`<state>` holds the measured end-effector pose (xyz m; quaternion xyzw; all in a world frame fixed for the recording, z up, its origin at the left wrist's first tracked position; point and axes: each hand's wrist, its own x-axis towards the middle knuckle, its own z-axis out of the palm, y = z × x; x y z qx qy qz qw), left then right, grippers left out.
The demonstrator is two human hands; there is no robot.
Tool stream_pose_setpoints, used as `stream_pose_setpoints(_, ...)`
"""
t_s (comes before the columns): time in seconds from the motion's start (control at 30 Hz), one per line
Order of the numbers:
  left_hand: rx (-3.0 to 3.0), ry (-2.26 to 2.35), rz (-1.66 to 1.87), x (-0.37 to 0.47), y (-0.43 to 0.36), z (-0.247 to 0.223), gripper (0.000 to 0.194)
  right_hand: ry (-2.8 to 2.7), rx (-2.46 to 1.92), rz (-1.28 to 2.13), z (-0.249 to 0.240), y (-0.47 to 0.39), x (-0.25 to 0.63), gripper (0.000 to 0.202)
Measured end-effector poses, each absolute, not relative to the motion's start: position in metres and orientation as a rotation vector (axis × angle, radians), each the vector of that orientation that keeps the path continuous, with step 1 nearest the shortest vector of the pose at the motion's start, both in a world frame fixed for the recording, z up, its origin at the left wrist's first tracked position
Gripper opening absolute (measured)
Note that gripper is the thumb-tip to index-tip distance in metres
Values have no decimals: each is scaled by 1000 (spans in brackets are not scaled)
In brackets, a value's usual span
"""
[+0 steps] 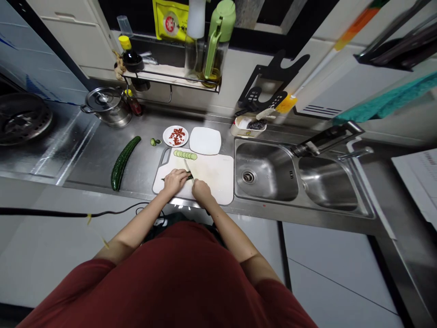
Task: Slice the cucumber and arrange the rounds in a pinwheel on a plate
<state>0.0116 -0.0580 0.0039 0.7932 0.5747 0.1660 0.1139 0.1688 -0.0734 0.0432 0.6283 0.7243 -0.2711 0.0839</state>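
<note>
On the white cutting board (215,175), my left hand (175,181) is closed over a piece of cucumber (190,176), most of which it covers. My right hand (202,191) grips a knife (188,166), its blade against the cucumber's right end beside my left fingertips. A row of round cucumber slices (185,155) lies overlapped along the board's far edge. To the left of the board rests a whole cucumber (124,164). Small cucumber ends (153,142) sit on the counter near the board's far left corner.
Behind the board stand a plate of chopped red pieces (167,136) and a white square plate (205,140). To the right is a double sink (266,193) with a faucet (357,154). A lidded pot (112,116) and a shelf with bottles (164,77) are at the back.
</note>
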Motion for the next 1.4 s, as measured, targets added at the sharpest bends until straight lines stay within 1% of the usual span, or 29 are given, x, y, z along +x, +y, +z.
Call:
stream_pose_setpoints(0.23,2310,1688,504,12,-59,2,27,2193,1908,-840,35,-66,164,29)
stream_pose_setpoints(0.5,2300,1711,463,13,-59,6,28,2156,1933,-838,38,-69,162,30)
stream_pose_setpoints(1.07,2263,1737,493,16,-61,8,31,2015,1913,-830,38,-118,188,26)
stream_pose_setpoints(1.4,2274,1735,484,15,-61,6,28,2109,1914,-834,41,-86,170,27)
